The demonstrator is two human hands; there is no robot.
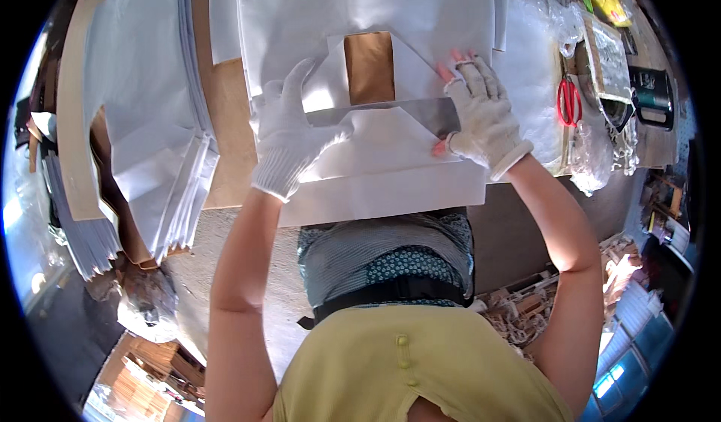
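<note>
A large white paper sheet or bag [368,9] lies in front of me, its near end folded into slanted flaps. A brown cardboard-coloured rectangle [369,69] shows between the flaps; I cannot tell if it is an insert or an opening. Across the fold runs a flat grey strip [420,114]. My left hand [289,125], in a white knit glove, rests flat on the left flap with fingers apart, near the strip's left end. On the right, my right hand [484,114] lies spread over the strip's end and the paper, its glove leaving some fingertips bare. Neither hand grips anything visible.
A stack of folded white paper [150,84] stands on the left of the table. Red-handled scissors [568,101], clear plastic wrap [591,159] and a dark green-black object [652,97] are on the right. Wood scraps [518,309] lie below at right.
</note>
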